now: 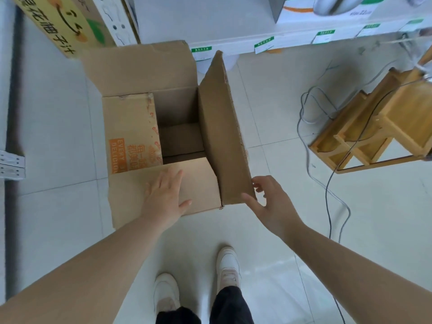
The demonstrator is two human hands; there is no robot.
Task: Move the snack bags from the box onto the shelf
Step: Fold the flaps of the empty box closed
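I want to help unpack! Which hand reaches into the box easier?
Probably the left hand: it lies flat on the near flap by the opening; the right hand holds the side flap.

Just beyond the fingers [174,181] of the left hand [163,197], the left flap [131,122] of the box [222,127] carries an orange block with white capitals set sideways: "EVERY", and under it a line beginning "DELI", its end hidden by the near flap. Orange Chinese characters beside that block are too blurred to read. Far past those fingers and to their left, a yellow carton [56,26] bears large black characters ending in "柚子汁". Far ahead and to their right, a white package [301,12] on the shelf [210,24] shows "22" within a small line otherwise unreadable. Green-topped price labels [264,44] along the shelf edge are too small to read.
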